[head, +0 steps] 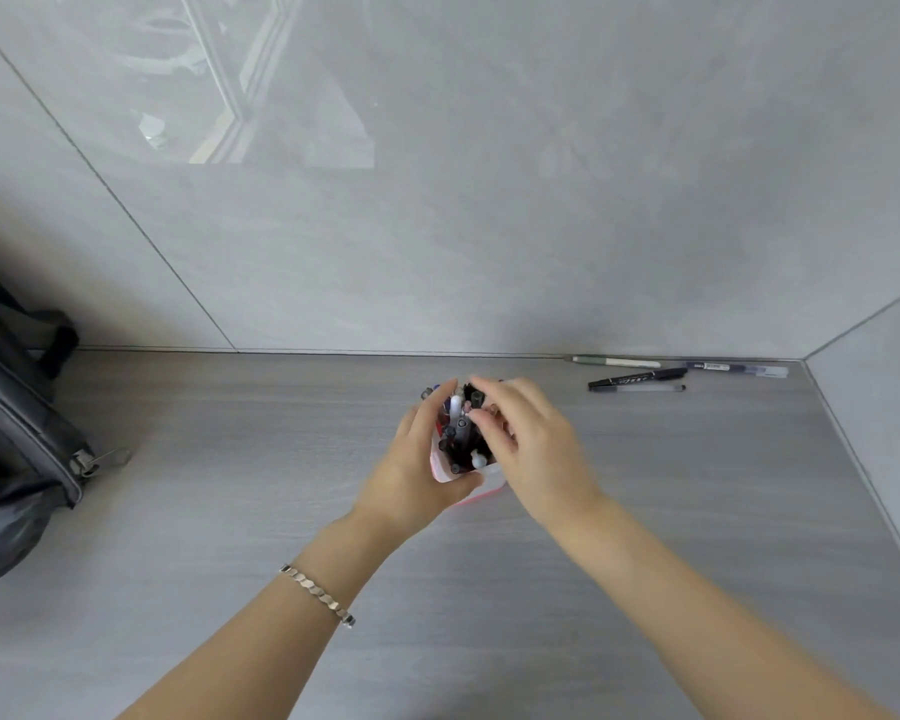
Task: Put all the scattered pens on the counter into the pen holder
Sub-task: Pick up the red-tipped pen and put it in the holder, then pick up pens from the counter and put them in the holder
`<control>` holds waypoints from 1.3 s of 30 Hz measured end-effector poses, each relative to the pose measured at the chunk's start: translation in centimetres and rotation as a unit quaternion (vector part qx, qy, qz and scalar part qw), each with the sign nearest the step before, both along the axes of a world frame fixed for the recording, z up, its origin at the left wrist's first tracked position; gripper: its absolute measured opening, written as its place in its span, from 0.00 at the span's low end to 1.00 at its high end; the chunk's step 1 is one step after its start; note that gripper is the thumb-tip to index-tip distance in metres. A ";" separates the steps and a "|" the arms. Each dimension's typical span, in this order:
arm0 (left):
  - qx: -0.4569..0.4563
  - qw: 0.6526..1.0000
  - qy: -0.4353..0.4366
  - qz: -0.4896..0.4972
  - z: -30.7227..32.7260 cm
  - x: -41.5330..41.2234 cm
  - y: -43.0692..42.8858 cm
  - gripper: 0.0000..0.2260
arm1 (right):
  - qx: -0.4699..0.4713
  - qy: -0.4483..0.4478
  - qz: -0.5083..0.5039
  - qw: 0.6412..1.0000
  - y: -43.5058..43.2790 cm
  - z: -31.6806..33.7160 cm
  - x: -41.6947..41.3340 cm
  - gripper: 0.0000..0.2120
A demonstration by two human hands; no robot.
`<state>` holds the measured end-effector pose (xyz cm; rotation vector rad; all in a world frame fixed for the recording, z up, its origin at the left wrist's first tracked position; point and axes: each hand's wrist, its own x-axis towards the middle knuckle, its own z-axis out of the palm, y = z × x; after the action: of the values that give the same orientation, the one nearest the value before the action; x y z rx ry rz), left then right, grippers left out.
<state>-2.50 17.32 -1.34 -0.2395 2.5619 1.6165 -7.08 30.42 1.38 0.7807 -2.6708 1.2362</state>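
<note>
4 pens (681, 374) loose, 2 hands (489, 449) @ holder (466, 478)

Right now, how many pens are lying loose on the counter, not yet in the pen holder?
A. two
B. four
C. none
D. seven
B: four pens lie near the back right corner, a green-and-white pen, a blue-capped pen, a black marker and a clear pen, while the left hand grips the pen holder and the right hand reaches over the pens standing in it.
</note>
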 end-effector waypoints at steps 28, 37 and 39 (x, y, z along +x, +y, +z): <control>0.103 0.993 0.014 0.049 0.9 -5.4 11.7 0.40 | 0.299 -0.107 -0.020 0.948 22.1 -4.8 -14.5 0.18; 0.070 0.994 -0.007 0.081 1.1 -5.1 15.6 0.39 | 0.449 -0.076 0.097 0.885 20.7 -8.0 -16.5 0.17; 0.039 0.996 -0.012 0.077 1.3 -4.8 15.5 0.40 | 0.447 -0.110 0.079 0.884 21.0 -8.3 -15.6 0.16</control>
<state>-7.30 32.87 -0.05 -0.4570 2.5104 1.7493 -22.68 51.38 -6.89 0.9849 -3.4046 -0.0032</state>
